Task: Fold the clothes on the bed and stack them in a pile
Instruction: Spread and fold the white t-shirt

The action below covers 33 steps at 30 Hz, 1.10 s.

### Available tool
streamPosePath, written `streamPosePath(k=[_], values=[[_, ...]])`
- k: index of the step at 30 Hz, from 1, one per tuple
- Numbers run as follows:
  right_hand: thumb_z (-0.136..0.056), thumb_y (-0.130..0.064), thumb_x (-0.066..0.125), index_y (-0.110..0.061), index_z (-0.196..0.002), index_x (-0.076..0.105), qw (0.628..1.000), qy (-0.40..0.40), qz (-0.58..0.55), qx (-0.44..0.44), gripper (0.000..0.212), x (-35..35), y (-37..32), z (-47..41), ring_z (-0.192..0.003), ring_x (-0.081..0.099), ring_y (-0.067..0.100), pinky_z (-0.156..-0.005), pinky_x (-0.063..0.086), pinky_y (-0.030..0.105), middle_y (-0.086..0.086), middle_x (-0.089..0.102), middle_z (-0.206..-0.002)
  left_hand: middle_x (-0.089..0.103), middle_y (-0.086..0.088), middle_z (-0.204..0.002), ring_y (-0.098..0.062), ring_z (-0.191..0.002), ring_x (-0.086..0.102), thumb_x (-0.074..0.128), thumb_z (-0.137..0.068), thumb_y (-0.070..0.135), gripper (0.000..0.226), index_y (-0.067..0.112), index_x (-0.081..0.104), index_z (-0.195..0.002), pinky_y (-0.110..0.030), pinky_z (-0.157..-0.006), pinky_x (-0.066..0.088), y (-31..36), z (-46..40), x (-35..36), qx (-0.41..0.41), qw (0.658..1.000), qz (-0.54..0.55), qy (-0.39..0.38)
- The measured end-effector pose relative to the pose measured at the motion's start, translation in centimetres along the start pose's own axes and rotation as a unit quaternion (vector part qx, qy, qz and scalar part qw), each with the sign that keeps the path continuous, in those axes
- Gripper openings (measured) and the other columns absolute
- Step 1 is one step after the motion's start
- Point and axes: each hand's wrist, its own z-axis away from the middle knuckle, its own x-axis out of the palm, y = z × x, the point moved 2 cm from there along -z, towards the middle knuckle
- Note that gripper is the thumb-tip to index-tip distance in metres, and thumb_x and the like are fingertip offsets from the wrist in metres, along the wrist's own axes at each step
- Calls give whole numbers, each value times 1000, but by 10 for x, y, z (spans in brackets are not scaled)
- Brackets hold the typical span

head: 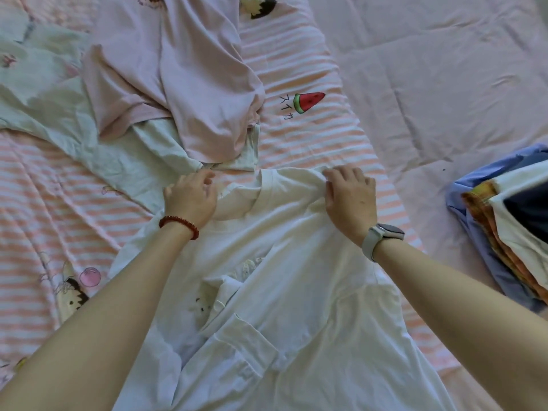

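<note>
Your white shirt (296, 292) is running off the bottom edge, the folded pile (504, 232) is getting cut by the right edge, and your right hand (350, 197) is hiding its fingertips in cloth.

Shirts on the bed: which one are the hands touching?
The white cotton shirt; both hands rest near its collar. The pink shirt and pale green shirt lie untouched.

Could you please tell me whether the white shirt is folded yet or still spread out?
Mostly spread: the white shirt lies lengthwise, one sleeve folded in.
</note>
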Motion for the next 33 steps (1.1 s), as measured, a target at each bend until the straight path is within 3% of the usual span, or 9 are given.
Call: streamPosePath(k=[4, 7, 11, 14, 18, 20, 26, 29, 33], values=[[-95, -11, 41, -11, -129, 48, 985, -69, 70, -140, 36, 17, -38, -29, -128, 38, 25, -105, 19, 43, 6, 51, -132, 50, -12, -130, -30, -121, 39, 43, -92, 26, 33, 16, 56, -122, -44, -102, 24, -54, 13, -16, -152, 985, -79, -9], [-97, -15, 36, -12, -140, 31, 973, -188, 81, -109, 44, 30, -56, -52, -131, 33, 27, -106, 22, 45, 8, 45, -138, 54, -9, -128, -30, -121, 43, 44, -92, 42, 40, 18, 55, -122, -44, -103, 30, -81, 14, -18, -197, 973, -59, -102], [-93, -16, 35, -13, -90, 52, 963, -248, 58, -86, 17, 31, -62, -68, -94, 50, 27, -79, 34, 37, 11, 57, -102, 64, -1, -94, -22, -90, 56, 61, -86, 32, 16, 18, 63, -93, -29, -73, 41, -86, 13, -25, -160, 960, 95, -211], [-96, -19, 39, -8, -100, 54, 984, -150, -59, -73, 19, 25, -57, -65, -83, 54, 31, -64, 35, 33, 10, 55, -101, 53, 3, -72, -17, -72, 49, 63, -85, 27, 17, 18, 53, -75, -24, -57, 34, -89, 11, -33, -133, 948, 98, -273], [-96, -23, 44, -4, -100, 50, 994, -1, -41, -102, 20, 16, -53, -54, -74, 50, 32, -65, 33, 34, 14, 54, -92, 46, 10, -71, -6, -63, 45, 59, -88, 22, 18, 20, 44, -78, -8, -52, 35, -100, 9, -46, -160, 960, 231, -10], [-96, -22, 45, -3, -101, 51, 996, 3, -24, -83, 21, 22, -57, -57, -82, 48, 33, -72, 28, 35, 15, 53, -97, 47, 8, -72, -15, -67, 50, 57, -89, 25, 19, 17, 40, -85, -16, -59, 38, -97, 12, -43, -179, 962, 199, 62], [-97, -22, 40, -12, -132, 40, 993, -75, 59, -71, 37, 42, -72, -56, -124, 38, 27, -110, 13, 46, 9, 42, -133, 47, -13, -128, -33, -119, 41, 50, -91, 20, 31, 10, 49, -120, -46, -97, 29, -75, 18, -19, -218, 973, 16, 81], [-92, -9, 45, -5, -129, 48, 997, 8, -37, -70, 37, 20, -67, -29, -121, 44, 33, -108, 24, 48, 16, 48, -130, 54, -13, -116, -33, -112, 46, 54, -87, 13, 21, 7, 61, -106, -41, -90, 31, -45, 42, -19, -115, 986, 35, 117], [-85, 0, 48, 2, -116, 56, 984, 107, -142, 31, 32, -4, -31, 34, -109, 51, 38, -91, 40, 48, 20, 55, -115, 64, -8, -99, -29, -98, 57, 55, -86, 13, 15, 8, 66, -95, -40, -84, 39, 8, 99, -4, 43, 990, 130, -32]])
